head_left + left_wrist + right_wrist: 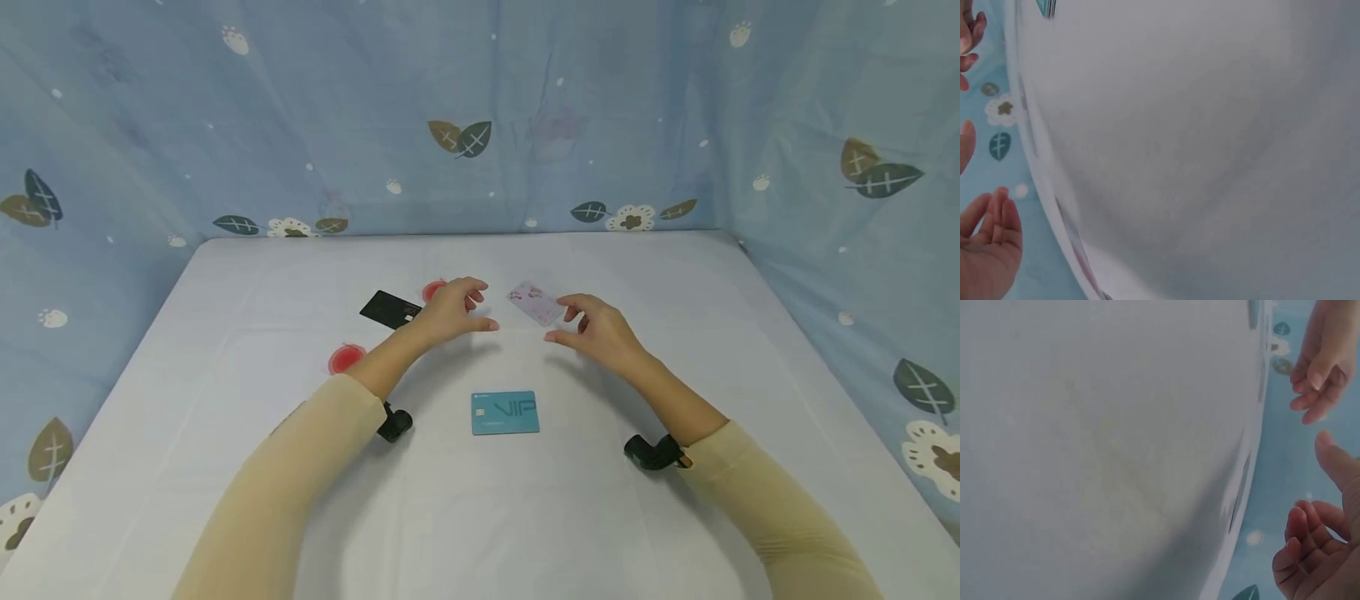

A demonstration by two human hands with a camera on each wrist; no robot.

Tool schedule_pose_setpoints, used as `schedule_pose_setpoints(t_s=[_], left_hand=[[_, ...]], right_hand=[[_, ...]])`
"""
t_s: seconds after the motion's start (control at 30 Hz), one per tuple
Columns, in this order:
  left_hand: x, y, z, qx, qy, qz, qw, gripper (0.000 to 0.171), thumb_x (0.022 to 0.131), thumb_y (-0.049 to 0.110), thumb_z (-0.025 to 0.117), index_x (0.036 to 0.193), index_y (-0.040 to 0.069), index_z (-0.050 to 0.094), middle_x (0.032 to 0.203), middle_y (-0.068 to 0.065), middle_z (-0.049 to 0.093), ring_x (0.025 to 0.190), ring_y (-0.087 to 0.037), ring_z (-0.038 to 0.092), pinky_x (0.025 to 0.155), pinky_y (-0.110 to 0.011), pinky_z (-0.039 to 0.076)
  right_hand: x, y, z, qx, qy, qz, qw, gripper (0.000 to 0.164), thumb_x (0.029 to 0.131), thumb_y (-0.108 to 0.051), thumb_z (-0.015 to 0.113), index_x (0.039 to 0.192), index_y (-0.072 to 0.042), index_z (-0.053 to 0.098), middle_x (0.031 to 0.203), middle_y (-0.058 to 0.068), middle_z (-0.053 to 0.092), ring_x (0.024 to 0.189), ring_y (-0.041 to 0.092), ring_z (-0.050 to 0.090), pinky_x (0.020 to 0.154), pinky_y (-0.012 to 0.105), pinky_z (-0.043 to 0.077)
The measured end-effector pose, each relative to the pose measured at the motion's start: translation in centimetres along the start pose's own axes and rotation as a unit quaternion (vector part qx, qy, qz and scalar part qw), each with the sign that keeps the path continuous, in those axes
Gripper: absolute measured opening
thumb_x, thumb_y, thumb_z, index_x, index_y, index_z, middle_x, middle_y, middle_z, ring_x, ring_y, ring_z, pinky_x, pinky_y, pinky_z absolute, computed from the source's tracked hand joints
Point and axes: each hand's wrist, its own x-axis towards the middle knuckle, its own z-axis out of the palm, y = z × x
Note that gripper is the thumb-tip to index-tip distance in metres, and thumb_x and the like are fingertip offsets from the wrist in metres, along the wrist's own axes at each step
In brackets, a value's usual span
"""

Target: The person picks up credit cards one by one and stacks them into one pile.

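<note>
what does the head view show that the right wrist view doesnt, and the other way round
Only the head view shows the red discs, tan sleeves and readable VIP lettering.

Only the right wrist view shows the palm of the right hand close up.

Both show the left hand, white tablecloth and blue patterned cloth.

The left hand point(990, 256) (loosely bent) shows against blue cloth point(1041, 250).
</note>
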Motion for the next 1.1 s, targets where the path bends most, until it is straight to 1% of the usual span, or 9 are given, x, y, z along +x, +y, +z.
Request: schedule_pose_setpoints(t_s=[0.1,0.2,0.33,0.5,0.6,0.7,0.77,0.93,1.1], left_hand=[[0.9,-0.2,-0.1,0.0,-0.003,-0.007,1.0,0.07,0.079,0.027,0.077,0.136,0.001,0.046,0.121,-0.015,0.057,0.104,-0.026,0.055,0.089,-0.038,0.047],[1.6,-0.5,-0.4,0.002,-0.006,-0.024,0.9997,0.07,0.079,0.028,0.077,0.137,0.003,0.046,0.122,-0.014,0.056,0.108,-0.027,0.054,0.091,-0.038,0.046],[2.5,-0.6,-0.6,-0.005,-0.017,-0.037,0.9992,0.07,0.08,0.028,0.076,0.138,0.007,0.046,0.125,-0.013,0.055,0.113,-0.027,0.052,0.094,-0.04,0.044],[4.1,-0.9,-0.3,0.003,-0.06,-0.018,0.998,0.07,0.082,0.028,0.074,0.141,0.008,0.043,0.13,-0.013,0.052,0.119,-0.027,0.049,0.098,-0.04,0.042],[5.0,-1.2,0.1,0.021,-0.079,-0.02,0.9964,0.069,0.083,0.029,0.073,0.141,0.008,0.042,0.131,-0.013,0.052,0.121,-0.027,0.048,0.101,-0.039,0.039],[5.9,-1.1,0.3,0.044,-0.084,-0.03,0.995,0.068,0.084,0.028,0.072,0.141,0.009,0.042,0.131,-0.014,0.051,0.121,-0.026,0.048,0.102,-0.038,0.038],[6.4,-0.9,0.5,0.061,-0.084,-0.036,0.994,0.067,0.084,0.027,0.072,0.141,0.009,0.043,0.13,-0.014,0.052,0.119,-0.026,0.049,0.102,-0.037,0.038],[7.7,0.1,1.1,0.125,-0.086,-0.049,0.9873,0.067,0.083,0.03,0.073,0.141,0.013,0.044,0.126,-0.013,0.051,0.115,-0.026,0.049,0.1,-0.038,0.038],[9.1,0.9,2.3,0.176,-0.115,-0.043,0.9766,0.068,0.083,0.036,0.071,0.143,0.018,0.042,0.128,-0.012,0.046,0.118,-0.027,0.044,0.098,-0.042,0.038]], right_hand=[[0.3,0.3,-0.1,-0.001,-0.006,0.013,1.0,0.064,0.077,-0.031,0.079,0.127,0.0,0.055,0.098,0.011,0.06,0.075,0.021,0.053,0.057,0.027,0.044],[0.7,0.8,0.1,0.001,-0.015,0.031,0.999,0.065,0.077,-0.032,0.078,0.128,0.0,0.054,0.1,0.011,0.06,0.076,0.022,0.054,0.059,0.028,0.044],[1.1,1.4,0.3,-0.003,-0.026,0.05,0.998,0.066,0.078,-0.033,0.078,0.129,0.001,0.053,0.1,0.011,0.06,0.074,0.022,0.054,0.058,0.028,0.044],[1.8,2.2,0.2,-0.014,-0.035,0.069,0.997,0.067,0.078,-0.032,0.078,0.129,0.002,0.051,0.103,0.013,0.06,0.075,0.023,0.054,0.059,0.029,0.044],[2.5,2.6,0.5,-0.02,-0.052,0.081,0.995,0.07,0.078,-0.034,0.077,0.131,0.002,0.05,0.106,0.015,0.06,0.082,0.025,0.054,0.065,0.033,0.046],[3.1,2.7,0.7,-0.031,-0.074,0.098,0.992,0.074,0.078,-0.038,0.077,0.133,0.001,0.048,0.109,0.016,0.059,0.089,0.026,0.053,0.074,0.036,0.046],[3.5,2.7,0.8,-0.041,-0.086,0.108,0.99,0.076,0.077,-0.04,0.077,0.134,0.001,0.047,0.109,0.016,0.058,0.09,0.026,0.052,0.077,0.038,0.046],[4.1,2.8,1.0,-0.063,-0.101,0.116,0.986,0.075,0.078,-0.042,0.075,0.133,0.001,0.048,0.109,0.016,0.056,0.091,0.026,0.051,0.076,0.038,0.045],[4.0,2.8,1.1,-0.089,-0.11,0.13,0.981,0.072,0.077,-0.046,0.074,0.129,-0.001,0.052,0.106,0.014,0.055,0.088,0.024,0.051,0.072,0.036,0.045]])
